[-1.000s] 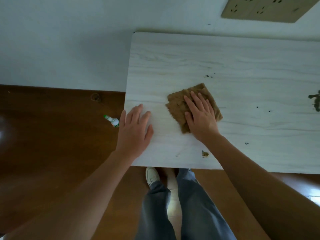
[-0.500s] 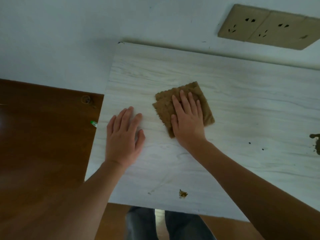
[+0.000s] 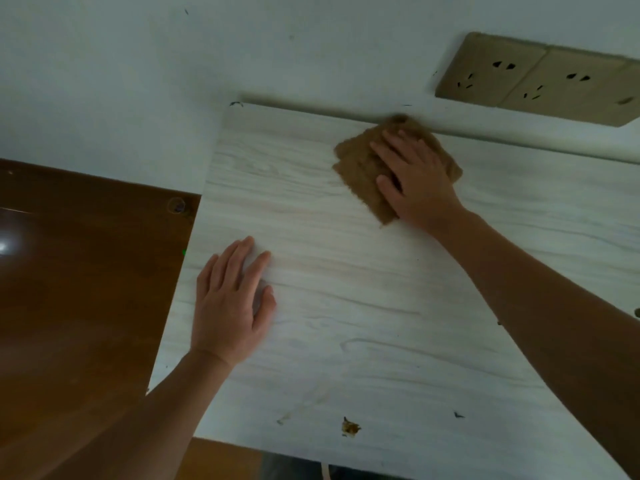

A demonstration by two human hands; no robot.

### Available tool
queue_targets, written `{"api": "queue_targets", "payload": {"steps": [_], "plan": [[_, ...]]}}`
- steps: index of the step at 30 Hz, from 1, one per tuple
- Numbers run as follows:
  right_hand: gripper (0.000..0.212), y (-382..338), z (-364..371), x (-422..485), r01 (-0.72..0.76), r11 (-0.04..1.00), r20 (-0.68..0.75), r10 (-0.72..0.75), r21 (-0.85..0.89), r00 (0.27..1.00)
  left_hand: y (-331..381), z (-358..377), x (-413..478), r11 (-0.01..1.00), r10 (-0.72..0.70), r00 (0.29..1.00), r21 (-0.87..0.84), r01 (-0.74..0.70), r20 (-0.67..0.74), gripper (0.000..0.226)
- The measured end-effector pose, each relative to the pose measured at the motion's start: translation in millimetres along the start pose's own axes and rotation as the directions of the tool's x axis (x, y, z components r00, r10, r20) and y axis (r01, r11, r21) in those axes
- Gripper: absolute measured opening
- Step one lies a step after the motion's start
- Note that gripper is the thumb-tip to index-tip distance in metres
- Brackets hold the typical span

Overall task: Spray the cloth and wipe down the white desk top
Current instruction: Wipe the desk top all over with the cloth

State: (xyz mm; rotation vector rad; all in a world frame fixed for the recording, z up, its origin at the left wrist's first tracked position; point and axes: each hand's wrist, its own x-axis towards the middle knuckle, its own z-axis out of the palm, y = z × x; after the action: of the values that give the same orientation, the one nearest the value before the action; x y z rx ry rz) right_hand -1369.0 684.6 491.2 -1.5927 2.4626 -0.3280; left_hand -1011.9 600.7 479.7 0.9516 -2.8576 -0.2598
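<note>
1. We see the cloth [image 3: 360, 168], brown and folded, far out on the white tabletop [image 3: 346, 306]. It sits right up at the back edge, and its far corner touches the wall [image 3: 173, 81].
2. The right hand [image 3: 419, 185] lies flat on top of it, palm down. Its fingers [image 3: 391, 148] are stretched straight and slightly spread. They press on the cloth and curl round nothing.
3. So where is the cloth against those fingers? It is under them. It sticks out to their left in a wide strip and peeks past the fingertips on the wall side. It also shows a corner to the right of the knuckles. The thumb lies across its near part, and the near corner pokes out just beside the heel of the hand.
4. Over to the left hand [image 3: 228, 306]. It rests flat on bare tabletop near the left edge. The fingers are straight and close together, holding nothing, well apart from the cloth.
5. Near the front edge we spot a brownish crumb [image 3: 350, 427]. A faint smear lies to its left and a small dark speck [image 3: 459, 415] to its right, all well away from the cloth.
6. Beyond that, a beige socket plate [image 3: 540, 77] sits on the wall above and to the right of the cloth. Brown wooden floor [image 3: 86, 289] shows left of the tabletop.
</note>
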Motion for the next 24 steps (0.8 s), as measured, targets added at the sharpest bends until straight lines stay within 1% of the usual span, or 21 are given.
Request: {"api": "queue_targets", "payload": {"steps": [2,4,6,8,11,15,16,18,21,22,23,24], "plan": [[0.055,4.3,0.0,-6.1,-0.142,0.989,-0.042,0.144,0.03,0.989,0.0,0.4,-0.1,1.0,-0.003,1.0,0.005,0.003,-0.001,0.054],[0.055,-4.0,5.2,-24.3,-0.28,0.959,-0.079,0.282,0.036,0.956,-0.1,0.7,0.0,1.0,-0.002,1.0,0.01,0.002,0.005,0.054],[0.057,-22.9,12.2,-51.0,-0.348,0.937,-0.094,0.349,0.031,0.932,-0.3,1.0,-0.7,1.0,-0.005,1.0,0.013,0.004,0.01,0.055],[0.058,-40.2,16.9,-79.6,-0.337,0.941,-0.075,0.338,0.023,0.938,-0.8,1.5,-0.9,1.0,-0.003,1.0,0.017,0.003,0.011,0.055],[0.06,-42.5,17.0,-107.1,-0.248,0.969,-0.025,0.248,0.01,0.968,-1.7,2.5,-0.2,1.0,-0.001,1.0,0.026,0.001,-0.002,0.054],[0.062,-14.9,5.0,-90.6,-0.135,0.991,0.001,0.135,0.027,0.991,-1.9,3.8,-0.3,1.0,0.002,1.0,0.014,-0.002,-0.012,0.053],[0.063,-9.1,2.5,-78.9,-0.142,0.99,-0.007,0.142,0.022,0.99,-2.0,3.8,-0.2,1.0,0.005,1.0,0.012,-0.005,-0.015,0.053],[0.061,-4.6,1.4,-49.7,-0.228,0.973,-0.054,0.229,0.026,0.972,-1.9,3.7,0.0,1.0,0.004,1.0,0.01,-0.004,-0.019,0.053],[0.059,-22.9,9.5,-6.8,-0.434,0.9,-0.116,0.436,0.043,0.893,-1.2,3.5,-0.2,1.0,0.0,1.0,0.009,0.0,-0.019,0.053],[0.058,-33.9,13.8,3.4,-0.474,0.88,-0.127,0.475,0.035,0.871,-1.0,3.3,0.0,1.0,-0.001,1.0,0.008,0.001,-0.018,0.053],[0.058,-46.5,18.0,9.3,-0.48,0.877,-0.13,0.478,0.019,0.868,-0.8,3.1,0.0,1.0,-0.001,1.0,0.008,0.001,-0.017,0.052],[0.058,-59.3,22.2,10.4,-0.446,0.895,-0.123,0.443,-0.001,0.888,-0.8,2.8,-0.1,1.0,0.0,1.0,0.01,0.0,-0.016,0.052]]}}
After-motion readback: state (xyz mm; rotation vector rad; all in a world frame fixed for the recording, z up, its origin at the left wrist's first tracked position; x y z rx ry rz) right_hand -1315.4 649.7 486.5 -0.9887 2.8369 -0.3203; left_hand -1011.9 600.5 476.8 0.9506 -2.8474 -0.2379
